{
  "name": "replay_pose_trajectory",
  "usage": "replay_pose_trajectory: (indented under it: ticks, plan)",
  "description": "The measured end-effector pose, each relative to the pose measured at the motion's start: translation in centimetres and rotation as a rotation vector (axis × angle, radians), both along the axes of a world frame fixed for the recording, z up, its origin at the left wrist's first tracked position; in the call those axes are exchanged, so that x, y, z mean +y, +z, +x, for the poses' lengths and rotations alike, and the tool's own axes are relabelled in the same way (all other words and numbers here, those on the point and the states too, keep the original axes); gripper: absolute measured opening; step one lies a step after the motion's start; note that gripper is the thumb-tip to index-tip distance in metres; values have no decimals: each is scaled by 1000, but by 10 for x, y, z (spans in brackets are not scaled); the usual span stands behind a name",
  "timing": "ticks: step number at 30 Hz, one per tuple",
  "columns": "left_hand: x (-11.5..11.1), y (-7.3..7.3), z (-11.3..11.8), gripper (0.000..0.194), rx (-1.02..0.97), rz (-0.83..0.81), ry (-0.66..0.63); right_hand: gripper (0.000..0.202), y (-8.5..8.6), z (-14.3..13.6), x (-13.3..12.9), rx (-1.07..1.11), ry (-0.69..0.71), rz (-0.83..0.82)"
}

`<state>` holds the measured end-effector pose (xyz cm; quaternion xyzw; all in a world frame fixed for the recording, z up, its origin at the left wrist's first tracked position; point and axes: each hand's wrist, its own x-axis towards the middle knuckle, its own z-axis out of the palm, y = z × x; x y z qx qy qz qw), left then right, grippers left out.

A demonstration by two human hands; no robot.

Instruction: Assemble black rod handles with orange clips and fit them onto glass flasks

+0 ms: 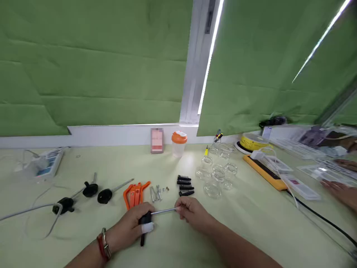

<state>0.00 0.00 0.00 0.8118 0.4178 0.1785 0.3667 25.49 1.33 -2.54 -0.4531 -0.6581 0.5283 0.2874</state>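
Observation:
My left hand [136,222], a white wrap on its thumb, is closed around the black handle of a thin metal rod [164,211]. With thumb and fingers, my right hand [192,213] pinches the rod's far end. The rod lies nearly level between the hands, low over the table. Just beyond my left hand lie orange bracket-like pieces [135,194]. Beside them are several metal screws [155,193] and tiny parts [167,189]. Several black, ridged pieces [185,185] lie in a stack past my right hand.
Three black-knobbed rods [105,196] lie left, near a white cable [28,212]. An orange-lidded cup [179,143] stands at the back. Several clear round containers [218,174] are right of centre. Farther right lie a yellow-black power strip [263,172] and another person's hand [338,191].

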Motion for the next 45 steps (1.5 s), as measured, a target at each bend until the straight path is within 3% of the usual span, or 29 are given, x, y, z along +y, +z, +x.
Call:
replay_pose_trajectory:
  ticks: [17,27,32,35,39,42,45]
  plan:
    - [-3,1,-2,17,31,4,30,14,9,-3,-5,-37,-14,45]
    - [-3,-1,-2,16,32,46,37,14,6,-4,-4,-12,-37,6]
    - [-7,2,-7,20,12,203,54,13,2,1,-3,65,34,29]
    - [0,7,-28,30,-20,445,265,14,-2,3,-2,71,48,55]
    - [17,18,-77,27,-2,724,739,15,-3,2,-3,51,38,46]
    - [24,26,-106,25,255,610,1080,15,0,2,-4,47,40,38]
    - [25,30,-117,31,466,413,1120,15,1,2,-5,42,37,46]
